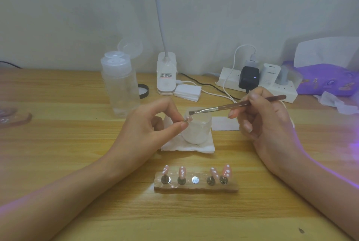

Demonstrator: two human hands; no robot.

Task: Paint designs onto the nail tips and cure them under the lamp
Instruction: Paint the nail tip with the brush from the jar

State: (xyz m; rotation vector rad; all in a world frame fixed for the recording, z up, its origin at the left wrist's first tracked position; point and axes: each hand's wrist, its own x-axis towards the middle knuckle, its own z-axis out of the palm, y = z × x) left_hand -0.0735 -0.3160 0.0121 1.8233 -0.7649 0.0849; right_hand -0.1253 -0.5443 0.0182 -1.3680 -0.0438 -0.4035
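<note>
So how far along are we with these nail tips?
Four pink nail tips with white dots stand on the wooden holder strip; its middle silver mount is bare. The left hand pinches the fifth tip, the right hand holds the brown-handled brush close to it. Left: finishing and curing it.

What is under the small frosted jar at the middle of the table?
A folded white paper towel lies under the frosted jar. Its front and right edges show; the left hand hides part of its left side, the jar its middle.
</note>
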